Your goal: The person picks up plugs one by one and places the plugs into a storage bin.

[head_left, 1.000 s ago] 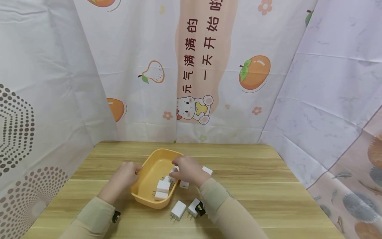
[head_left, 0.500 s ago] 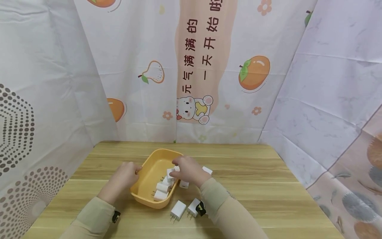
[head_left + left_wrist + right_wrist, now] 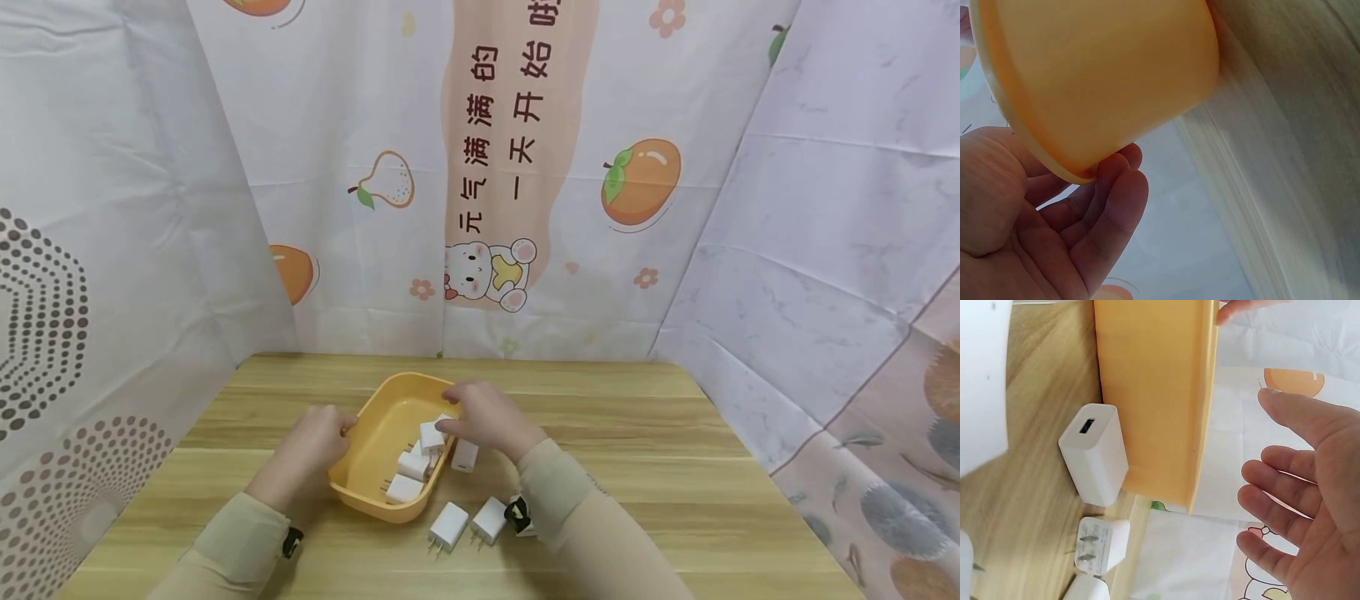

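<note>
An orange-yellow plastic basket (image 3: 382, 435) sits on the table, with several white charger plugs (image 3: 405, 489) piled along its right side. At the left rim, my left hand (image 3: 318, 437) grips the basket, thumb and fingers around its edge in the left wrist view. My right hand (image 3: 491, 423) hovers by the right rim; in the right wrist view its fingers (image 3: 1279, 494) are spread and relaxed, holding nothing. One white charger (image 3: 1094, 459) with a USB port stands close to the basket's outer wall. In the head view the right hand partly covers the upper plugs.
Two more chargers (image 3: 448, 527) lie on the wooden table (image 3: 637, 467) in front of the basket, prongs toward me. Another is partly hidden under the right wrist strap (image 3: 517, 514). Printed curtains (image 3: 360, 275) enclose the back and sides.
The right hand has let go of a charger over the basket and moved slightly right and up, uncovering more of the pile. The left hand and basket have stayed put.
</note>
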A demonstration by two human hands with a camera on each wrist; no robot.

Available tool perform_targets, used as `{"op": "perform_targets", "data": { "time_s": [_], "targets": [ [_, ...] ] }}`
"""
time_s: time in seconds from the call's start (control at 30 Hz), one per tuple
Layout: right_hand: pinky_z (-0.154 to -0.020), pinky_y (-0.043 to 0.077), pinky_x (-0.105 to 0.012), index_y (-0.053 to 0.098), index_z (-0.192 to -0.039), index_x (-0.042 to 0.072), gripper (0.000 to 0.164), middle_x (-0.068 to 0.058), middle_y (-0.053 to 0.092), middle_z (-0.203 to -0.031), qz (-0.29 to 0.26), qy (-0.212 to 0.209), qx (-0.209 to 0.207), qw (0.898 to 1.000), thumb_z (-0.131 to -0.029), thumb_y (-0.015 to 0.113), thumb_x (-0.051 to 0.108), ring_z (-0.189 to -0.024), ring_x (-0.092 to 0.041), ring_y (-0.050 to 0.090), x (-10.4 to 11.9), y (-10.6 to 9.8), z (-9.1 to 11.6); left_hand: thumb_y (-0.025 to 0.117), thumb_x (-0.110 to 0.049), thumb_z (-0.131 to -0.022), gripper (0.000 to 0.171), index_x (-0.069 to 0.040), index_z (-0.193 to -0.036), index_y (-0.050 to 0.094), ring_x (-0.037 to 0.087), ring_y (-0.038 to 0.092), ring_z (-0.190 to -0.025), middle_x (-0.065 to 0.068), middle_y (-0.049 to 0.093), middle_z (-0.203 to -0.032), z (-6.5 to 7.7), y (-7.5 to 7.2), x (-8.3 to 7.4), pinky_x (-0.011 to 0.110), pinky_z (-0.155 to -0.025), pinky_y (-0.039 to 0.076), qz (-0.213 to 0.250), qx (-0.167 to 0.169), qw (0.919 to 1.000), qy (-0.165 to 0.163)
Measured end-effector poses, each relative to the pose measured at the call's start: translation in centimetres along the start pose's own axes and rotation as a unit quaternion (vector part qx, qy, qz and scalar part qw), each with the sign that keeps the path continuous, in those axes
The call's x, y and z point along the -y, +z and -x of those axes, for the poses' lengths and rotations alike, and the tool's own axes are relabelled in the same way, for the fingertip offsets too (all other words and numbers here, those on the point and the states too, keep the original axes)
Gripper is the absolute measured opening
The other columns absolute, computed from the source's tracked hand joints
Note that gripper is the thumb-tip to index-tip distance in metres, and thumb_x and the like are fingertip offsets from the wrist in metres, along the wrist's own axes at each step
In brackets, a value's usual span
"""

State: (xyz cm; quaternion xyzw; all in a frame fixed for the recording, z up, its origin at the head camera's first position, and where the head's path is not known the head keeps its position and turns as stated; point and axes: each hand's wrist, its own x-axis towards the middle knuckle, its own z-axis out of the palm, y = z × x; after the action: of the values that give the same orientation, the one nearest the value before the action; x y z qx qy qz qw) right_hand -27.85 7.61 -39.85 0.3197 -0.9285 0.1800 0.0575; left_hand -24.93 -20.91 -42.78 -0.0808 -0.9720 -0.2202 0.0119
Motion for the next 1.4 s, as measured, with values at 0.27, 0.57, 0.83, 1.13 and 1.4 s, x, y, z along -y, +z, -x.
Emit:
{"op": "perform_targets", "data": {
  "time_s": [0.27, 0.57, 0.83, 1.13, 1.4],
  "targets": [
    [-0.095, 0.052, -0.039, 0.068, -0.128, 0.004, 0.049, -0.011, 0.071, -0.119, -0.011, 0.011, -0.002, 1.000, -0.091, 0.075, 0.036, -0.110, -0.025, 0.065, -0.5, -1.3, 0.6, 0.063, 0.007, -0.085, 0.038, 0.003, -0.122, 0.072, 0.023, 0.060, -0.078, 0.026, 0.068, -0.120, -0.1, 0.1, 0.1, 0.032, -0.060, 0.051, -0.005, -0.003, 1.0000, 0.006],
    [-0.097, 0.051, -0.041, 0.068, -0.126, 0.006, 0.046, -0.011, 0.071, -0.121, -0.005, -0.013, -0.017, 1.000, -0.091, 0.077, 0.034, -0.112, -0.026, 0.065, -1.8, -2.9, 1.8, 0.062, 0.008, -0.084, 0.039, 0.004, -0.122, 0.071, 0.024, 0.060, -0.082, 0.027, 0.067, -0.123, -0.1, 0.0, 0.1, 0.033, -0.062, 0.052, -0.002, -0.002, 1.0000, 0.007],
    [-0.101, 0.048, -0.041, 0.067, -0.129, 0.006, 0.051, -0.008, 0.069, -0.126, 0.022, -0.010, -0.021, 0.999, -0.090, 0.077, 0.038, -0.117, -0.026, 0.062, -2.9, -4.4, 3.4, 0.061, 0.009, -0.083, 0.038, 0.001, -0.117, 0.075, 0.021, 0.055, -0.068, 0.012, 0.070, -0.093, 0.0, 0.1, 0.2, 0.031, -0.054, 0.045, -0.005, -0.007, 0.9999, 0.015],
    [-0.102, 0.047, -0.043, 0.068, -0.128, 0.007, 0.050, -0.007, 0.067, -0.128, 0.013, 0.007, 0.002, 1.000, -0.089, 0.079, 0.036, -0.119, -0.026, 0.061, -4.1, -5.7, 5.8, 0.061, 0.009, -0.083, 0.037, 0.001, -0.116, 0.076, 0.020, 0.054, -0.067, 0.013, 0.070, -0.090, 0.0, 0.1, 0.2, 0.031, -0.054, 0.045, -0.001, -0.008, 0.9997, 0.022],
    [-0.102, 0.047, -0.045, 0.068, -0.129, 0.010, 0.053, -0.004, 0.068, -0.127, 0.027, 0.018, 0.016, 0.999, -0.086, 0.081, 0.039, -0.120, -0.026, 0.061, -5.6, -5.9, 7.4, 0.060, 0.010, -0.083, 0.035, 0.001, -0.112, 0.077, 0.017, 0.045, -0.059, 0.009, 0.061, -0.075, 0.1, 0.0, 0.1, 0.029, -0.049, 0.039, 0.003, -0.013, 0.9995, 0.029]
  ]
}}
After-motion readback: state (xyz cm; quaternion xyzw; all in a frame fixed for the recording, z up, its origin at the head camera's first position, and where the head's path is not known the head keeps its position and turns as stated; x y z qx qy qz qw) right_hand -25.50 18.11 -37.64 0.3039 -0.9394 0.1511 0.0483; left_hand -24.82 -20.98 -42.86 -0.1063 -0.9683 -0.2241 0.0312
